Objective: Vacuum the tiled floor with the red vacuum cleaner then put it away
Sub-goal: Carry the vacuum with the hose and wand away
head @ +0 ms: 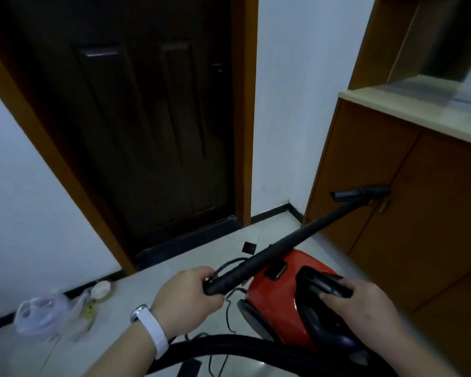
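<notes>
- A plastic bag (38,314) and a small round roll (102,289) are seen on the tiled floor (161,270) at far left, against the wall and well apart from the work.
- A dark door (147,118) is seen shut behind.
- The left hand (185,297), with a white wristband (150,329), is clamped round the near end of the black wand (283,248). The grip is judged to be for steering the long tube.
- A thin cord (229,308) is seen loose just beside that hand.
- A thick black hose (242,349) is looped across the bottom, under both arms.
- The red vacuum cleaner (278,292) is placed low, between the hands and just in front of the person. Whether it rests on the floor cannot be told.
- The right hand (365,306) is closed over the black carry handle (324,284) on top of the body, a hold suited to lifting or shifting it.
- The nozzle (360,193) is held up off the floor, near the wooden cabinet (419,200) door, so no suction pass is judged under way; carrying or putting away seems likelier.
- Risk noted: the nozzle could knock the cabinet, and the cord could snag.
</notes>
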The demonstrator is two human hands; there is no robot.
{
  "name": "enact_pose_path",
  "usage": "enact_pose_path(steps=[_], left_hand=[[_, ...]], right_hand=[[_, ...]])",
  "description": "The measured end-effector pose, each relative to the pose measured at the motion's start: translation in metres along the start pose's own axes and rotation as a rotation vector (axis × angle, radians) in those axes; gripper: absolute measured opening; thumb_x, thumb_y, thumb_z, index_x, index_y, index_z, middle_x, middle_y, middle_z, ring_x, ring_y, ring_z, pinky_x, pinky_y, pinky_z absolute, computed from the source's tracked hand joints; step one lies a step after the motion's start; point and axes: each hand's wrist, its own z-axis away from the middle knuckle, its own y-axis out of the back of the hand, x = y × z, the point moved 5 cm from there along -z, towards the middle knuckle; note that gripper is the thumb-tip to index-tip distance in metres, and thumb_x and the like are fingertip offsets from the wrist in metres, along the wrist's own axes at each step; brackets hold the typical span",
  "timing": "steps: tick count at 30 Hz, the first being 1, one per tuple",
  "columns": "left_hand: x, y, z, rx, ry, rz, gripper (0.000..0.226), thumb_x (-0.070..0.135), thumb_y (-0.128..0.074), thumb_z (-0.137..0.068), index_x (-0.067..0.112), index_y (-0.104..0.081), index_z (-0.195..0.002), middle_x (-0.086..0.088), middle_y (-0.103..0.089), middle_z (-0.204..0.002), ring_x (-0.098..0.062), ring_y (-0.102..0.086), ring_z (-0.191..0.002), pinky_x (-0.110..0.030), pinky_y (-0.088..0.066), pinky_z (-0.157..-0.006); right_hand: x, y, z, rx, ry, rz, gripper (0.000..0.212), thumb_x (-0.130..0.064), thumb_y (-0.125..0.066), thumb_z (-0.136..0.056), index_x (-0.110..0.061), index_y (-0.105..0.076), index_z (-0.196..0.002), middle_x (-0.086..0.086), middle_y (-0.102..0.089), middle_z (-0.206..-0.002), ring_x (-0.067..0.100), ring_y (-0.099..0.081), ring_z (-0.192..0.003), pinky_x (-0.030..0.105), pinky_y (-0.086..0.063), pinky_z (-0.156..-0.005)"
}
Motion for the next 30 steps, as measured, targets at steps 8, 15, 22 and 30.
enact_pose_path(steps=[8, 15, 22, 30], left_hand=[[-0.014, 0.024, -0.169, -0.149, -0.072, -0.067, 0.020, 0.044, -0.069, -0.067, 0.037, -0.060, -0.084, 0.007, -0.065, -0.064, -0.006, -0.059, -0.055, -0.030, -0.049, -0.056], [0.003, 0.078, -0.314, -0.266, -0.120, -0.212, 0.022, 0.042, -0.072, -0.067, 0.041, -0.064, -0.087, 0.019, -0.067, -0.074, 0.004, -0.062, -0.067, -0.024, -0.052, -0.065], [0.049, 0.131, -0.438, -0.334, -0.199, -0.375, 0.029, 0.047, -0.072, -0.064, 0.047, -0.062, -0.091, 0.017, -0.069, -0.076, 0.001, -0.064, -0.068, -0.030, -0.055, -0.068], [0.094, 0.134, -0.547, -0.444, -0.352, -0.461, 0.023, 0.043, -0.074, -0.070, 0.042, -0.064, -0.091, 0.021, -0.066, -0.076, 0.005, -0.059, -0.065, -0.019, -0.045, -0.058]], right_hand=[[-0.026, -0.048, -0.139, 0.021, -0.096, -0.058, 0.015, -0.040, -0.079, -0.074, -0.032, -0.067, -0.070, -0.008, -0.067, -0.063, 0.011, -0.064, -0.061, 0.035, -0.054, -0.060], [-0.069, -0.077, -0.274, -0.076, -0.129, -0.083, 0.017, -0.049, -0.072, -0.076, -0.034, -0.065, -0.073, -0.012, -0.067, -0.068, 0.007, -0.062, -0.067, 0.031, -0.055, -0.066], [-0.103, -0.068, -0.363, -0.063, -0.145, -0.155, 0.020, -0.049, -0.073, -0.076, -0.043, -0.056, -0.068, -0.015, -0.066, -0.072, 0.008, -0.064, -0.073, 0.034, -0.057, -0.073], [-0.112, -0.063, -0.426, -0.011, -0.242, -0.144, 0.017, -0.052, -0.072, -0.075, -0.038, -0.064, -0.074, -0.013, -0.069, -0.071, 0.008, -0.065, -0.069, 0.034, -0.058, -0.070]])
